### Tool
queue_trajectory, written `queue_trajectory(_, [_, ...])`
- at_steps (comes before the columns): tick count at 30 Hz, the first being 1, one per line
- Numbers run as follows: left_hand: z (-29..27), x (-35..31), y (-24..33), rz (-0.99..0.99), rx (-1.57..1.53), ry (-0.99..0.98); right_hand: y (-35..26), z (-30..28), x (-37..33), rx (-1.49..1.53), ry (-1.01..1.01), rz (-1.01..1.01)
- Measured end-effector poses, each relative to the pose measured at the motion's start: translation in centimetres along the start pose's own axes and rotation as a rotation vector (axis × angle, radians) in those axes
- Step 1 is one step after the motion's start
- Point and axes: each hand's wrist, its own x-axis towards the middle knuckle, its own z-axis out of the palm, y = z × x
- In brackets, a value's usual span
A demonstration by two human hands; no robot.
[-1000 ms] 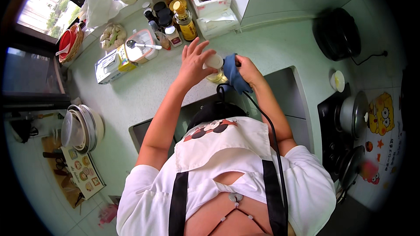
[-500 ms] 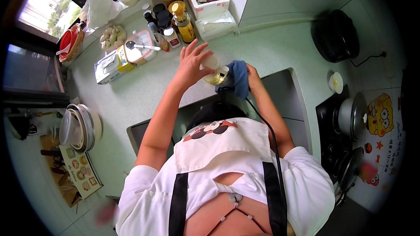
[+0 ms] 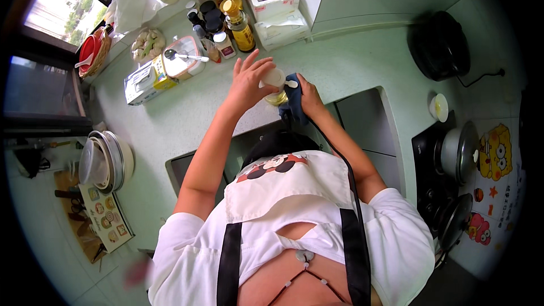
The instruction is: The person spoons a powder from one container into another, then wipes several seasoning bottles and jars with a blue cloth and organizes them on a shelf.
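Note:
My left hand (image 3: 247,84) grips a small clear jar (image 3: 274,78) by its white lid, with thumb and fingers around the side and some fingers raised. Yellowish liquid shows in the lower part of the jar, and a small white spout or handle juts from its right side. In my right hand (image 3: 311,100) is a dark blue cloth (image 3: 294,101), pressed against the jar's right side. Both hands are over the counter's front strip, just beyond the sink (image 3: 381,130). The jar's base is partly hidden, so whether it touches the counter I cannot tell.
Behind the hands stand several sauce bottles (image 3: 241,33) and a white tray (image 3: 283,1) of packets. Left are a tissue box (image 3: 146,84) and a lidded container (image 3: 191,69) with a spoon. Stacked bowls (image 3: 120,161) stand far left; a pot (image 3: 453,150) is on the stove, right.
My right hand and the blue cloth have shifted left, closer around the jar. The cloth now bunches smaller beside the lid. My left hand keeps its grip almost unchanged.

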Motion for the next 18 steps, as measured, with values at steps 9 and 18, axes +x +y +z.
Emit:
queue_trajectory(9, [0.1,-0.2,0.6,-0.047,0.001,0.022,3.6,1.0,0.8,0.483,0.005,0.122])
queue_trajectory(18, [0.3,-0.3,0.7,-0.049,0.031,0.032,8.4,3.6,-0.7,0.409,-0.15,0.099])
